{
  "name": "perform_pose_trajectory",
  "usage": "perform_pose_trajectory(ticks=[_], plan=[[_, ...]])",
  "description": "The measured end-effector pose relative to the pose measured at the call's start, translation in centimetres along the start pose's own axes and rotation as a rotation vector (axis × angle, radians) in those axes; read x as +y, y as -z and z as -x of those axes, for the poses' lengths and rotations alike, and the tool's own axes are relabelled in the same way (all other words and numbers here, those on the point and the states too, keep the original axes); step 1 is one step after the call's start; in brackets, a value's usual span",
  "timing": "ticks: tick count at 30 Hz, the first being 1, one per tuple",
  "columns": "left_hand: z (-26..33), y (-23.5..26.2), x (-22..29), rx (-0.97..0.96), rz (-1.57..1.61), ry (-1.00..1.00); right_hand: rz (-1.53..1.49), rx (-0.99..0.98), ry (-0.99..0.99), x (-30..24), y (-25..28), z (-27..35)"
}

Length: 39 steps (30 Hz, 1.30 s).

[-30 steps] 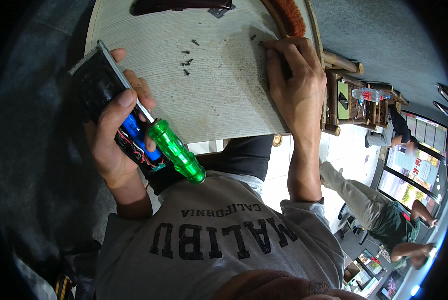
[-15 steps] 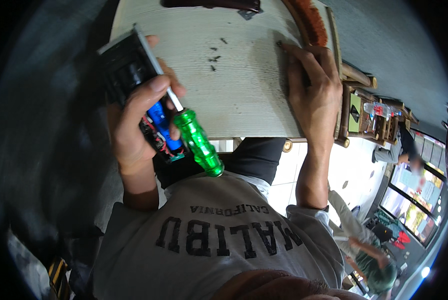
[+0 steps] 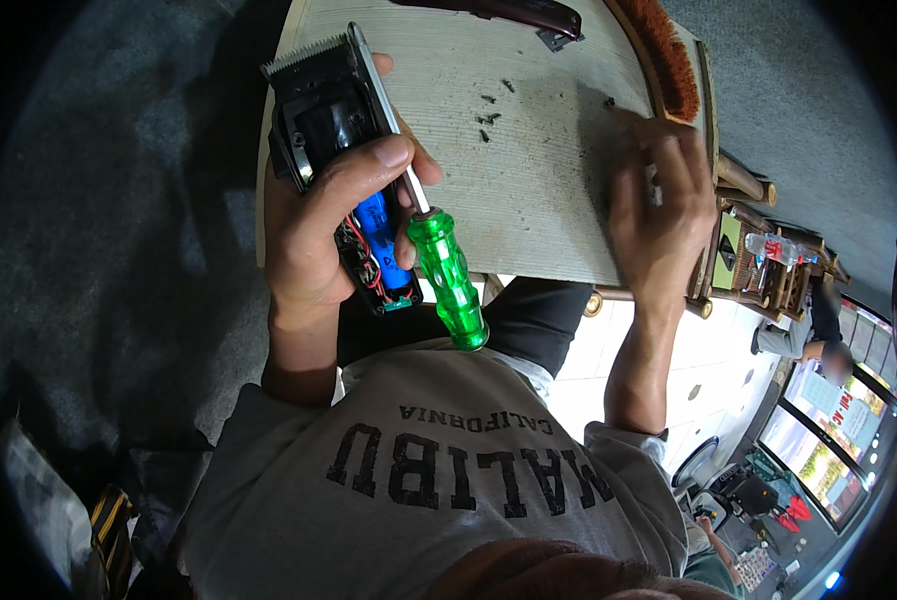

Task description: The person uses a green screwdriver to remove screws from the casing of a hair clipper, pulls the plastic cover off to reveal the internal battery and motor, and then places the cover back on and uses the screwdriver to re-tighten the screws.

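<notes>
My left hand is closed around a hair clipper with its housing open. A toothed metal blade tops the black clipper, and a blue cylindrical cell, red wires and a small green board show lower down. The same hand holds a screwdriver with a green handle, its metal shaft lying along the clipper's right side under my thumb. Over the table's right side, my right hand has bent, motion-blurred fingers; a pale patch shows between them. A small dark screw lies just beyond its fingertips.
Several small dark screws lie on the pale wooden table. At its far side are a dark red glossy object and an orange-bristled brush. A shelf with a plastic bottle stands to the right; people are beyond.
My right hand has drawn back from the single screw, which stays on the table. The view has shifted, and the clipper is now tilted so its blade and inside show more clearly.
</notes>
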<state>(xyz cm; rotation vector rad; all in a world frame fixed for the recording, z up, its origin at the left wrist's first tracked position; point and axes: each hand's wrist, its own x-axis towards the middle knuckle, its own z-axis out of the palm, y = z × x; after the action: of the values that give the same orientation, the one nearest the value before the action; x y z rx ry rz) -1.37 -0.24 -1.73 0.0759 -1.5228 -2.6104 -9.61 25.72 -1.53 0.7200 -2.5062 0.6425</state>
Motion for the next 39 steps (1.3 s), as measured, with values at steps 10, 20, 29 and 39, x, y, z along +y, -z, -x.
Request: perform_pose_trajectory(ticks=[10,20,29,39], plan=[[-0.1,0.0,-0.4,0.053,0.109,-0.005,-0.107,-0.226,0.227,-4.0,-1.2,0.6],[0.0,-0.1,-0.3,0.071,0.118,0.002,-0.186,-0.181,0.106,-4.0,-1.2,1.1],[0.3,-0.2,0.2,0.087,0.053,0.047,-0.191,-0.146,0.1,-3.7,-1.2,1.2],[0.7,-0.5,0.2,0.099,0.017,0.106,-0.285,-0.153,0.005,-4.3,0.0,1.0]])
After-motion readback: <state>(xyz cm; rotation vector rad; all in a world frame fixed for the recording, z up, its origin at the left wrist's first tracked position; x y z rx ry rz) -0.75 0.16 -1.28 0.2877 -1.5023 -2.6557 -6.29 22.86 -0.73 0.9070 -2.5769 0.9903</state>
